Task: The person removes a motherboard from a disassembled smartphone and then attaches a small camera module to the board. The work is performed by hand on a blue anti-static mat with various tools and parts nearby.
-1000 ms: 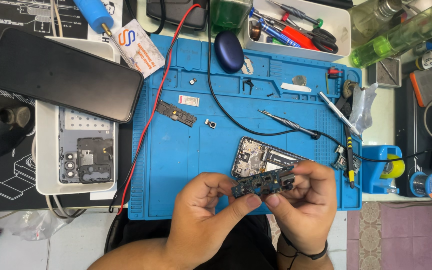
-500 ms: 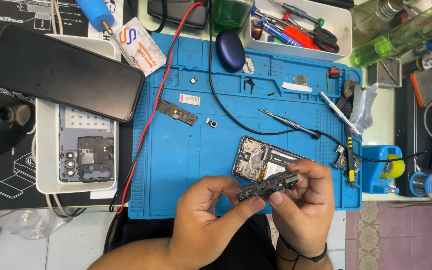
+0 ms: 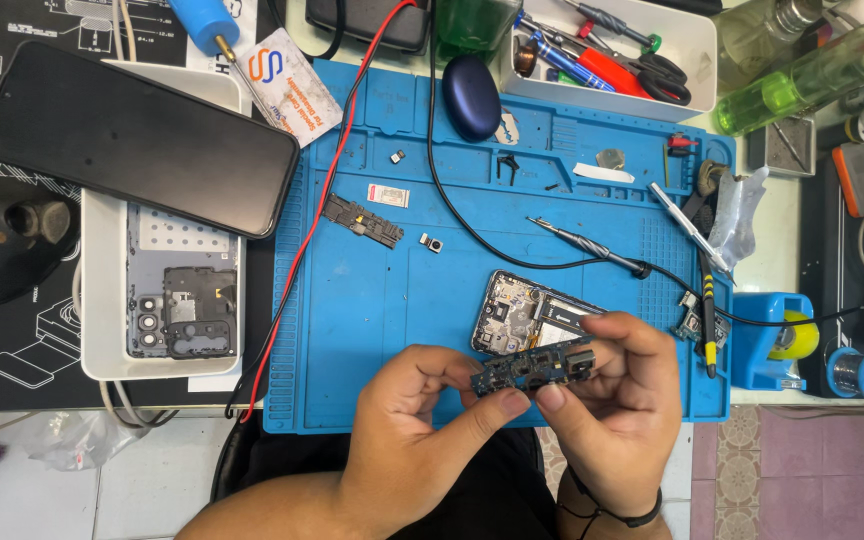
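A small circuit board [image 3: 535,369] was held up between both hands, just above the near edge of a blue work mat [image 3: 372,330]. The board was a narrow dark strip, lying roughly level and tilted slightly up toward the right, with tiny components dotted along it (too small to tell apart). A boxy metal part sat at its right end. Fingertips pinched it at each end, leaving its middle uncovered.

The blue mat [image 3: 382,320] looks matt and rubbery, the black phone [image 3: 137,140] glossy glass, the tray [image 3: 102,300] smooth white plastic.
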`<state>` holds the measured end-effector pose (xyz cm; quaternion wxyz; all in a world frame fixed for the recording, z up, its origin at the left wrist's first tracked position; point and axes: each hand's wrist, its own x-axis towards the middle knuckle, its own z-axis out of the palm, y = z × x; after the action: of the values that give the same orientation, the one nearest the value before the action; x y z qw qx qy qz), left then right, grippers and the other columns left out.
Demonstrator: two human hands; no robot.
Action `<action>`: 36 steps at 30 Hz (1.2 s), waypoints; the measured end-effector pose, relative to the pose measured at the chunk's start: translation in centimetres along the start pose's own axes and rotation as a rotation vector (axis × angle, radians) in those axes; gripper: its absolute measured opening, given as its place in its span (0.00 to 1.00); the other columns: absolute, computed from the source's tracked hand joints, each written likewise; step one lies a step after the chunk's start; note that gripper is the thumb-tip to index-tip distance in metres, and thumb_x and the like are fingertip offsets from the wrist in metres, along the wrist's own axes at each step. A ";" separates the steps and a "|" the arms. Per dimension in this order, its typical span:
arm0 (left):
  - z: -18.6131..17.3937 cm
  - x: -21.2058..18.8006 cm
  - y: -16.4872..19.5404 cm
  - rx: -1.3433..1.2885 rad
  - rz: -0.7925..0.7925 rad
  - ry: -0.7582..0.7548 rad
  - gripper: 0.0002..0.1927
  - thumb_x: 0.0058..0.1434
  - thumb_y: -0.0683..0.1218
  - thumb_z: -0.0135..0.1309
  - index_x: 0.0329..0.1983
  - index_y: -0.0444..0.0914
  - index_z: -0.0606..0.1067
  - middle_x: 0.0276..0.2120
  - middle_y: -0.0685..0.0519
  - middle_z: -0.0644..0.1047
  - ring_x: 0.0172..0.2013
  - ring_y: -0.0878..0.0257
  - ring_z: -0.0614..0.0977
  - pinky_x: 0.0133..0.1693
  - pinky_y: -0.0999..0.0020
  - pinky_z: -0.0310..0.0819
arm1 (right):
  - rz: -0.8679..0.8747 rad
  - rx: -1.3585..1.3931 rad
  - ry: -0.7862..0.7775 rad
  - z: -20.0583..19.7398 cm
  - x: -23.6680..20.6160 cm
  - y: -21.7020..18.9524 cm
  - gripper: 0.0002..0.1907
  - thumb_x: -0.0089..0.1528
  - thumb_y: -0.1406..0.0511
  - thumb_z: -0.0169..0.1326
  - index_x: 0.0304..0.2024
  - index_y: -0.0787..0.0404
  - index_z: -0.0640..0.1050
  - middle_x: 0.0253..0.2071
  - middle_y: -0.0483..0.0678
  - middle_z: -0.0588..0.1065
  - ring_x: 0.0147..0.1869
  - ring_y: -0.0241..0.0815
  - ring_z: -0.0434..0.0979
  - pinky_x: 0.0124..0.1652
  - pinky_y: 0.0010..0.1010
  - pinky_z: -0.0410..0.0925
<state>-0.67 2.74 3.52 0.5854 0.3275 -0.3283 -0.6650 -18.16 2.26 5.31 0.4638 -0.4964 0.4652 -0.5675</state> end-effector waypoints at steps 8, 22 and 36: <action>-1.4 -0.3 -0.4 -0.028 0.017 0.040 0.12 0.63 0.34 0.63 0.45 0.32 0.72 0.39 0.49 0.81 0.40 0.68 0.80 0.45 0.72 0.76 | 0.077 -0.004 -0.039 1.7 0.4 0.4 0.31 0.60 0.80 0.59 0.64 0.69 0.64 0.43 0.53 0.79 0.48 0.38 0.81 0.50 0.29 0.75; -7.1 -0.4 2.7 -0.037 0.061 0.232 0.12 0.63 0.31 0.60 0.45 0.32 0.70 0.39 0.47 0.81 0.39 0.67 0.82 0.43 0.72 0.77 | -0.166 -0.743 -0.494 6.1 11.6 -2.0 0.08 0.63 0.70 0.60 0.45 0.63 0.81 0.39 0.49 0.81 0.41 0.39 0.84 0.42 0.27 0.75; -7.3 -1.3 4.7 -0.020 0.024 0.304 0.14 0.60 0.33 0.63 0.44 0.33 0.70 0.37 0.48 0.80 0.38 0.67 0.81 0.41 0.74 0.76 | -0.500 -1.280 -0.571 14.5 18.4 4.0 0.05 0.58 0.67 0.60 0.34 0.63 0.79 0.31 0.59 0.76 0.36 0.61 0.78 0.35 0.51 0.71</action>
<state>8.06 3.22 3.30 0.6396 0.4145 -0.2330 -0.6040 -4.91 -17.47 4.89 0.0439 -0.8888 0.4394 -0.1229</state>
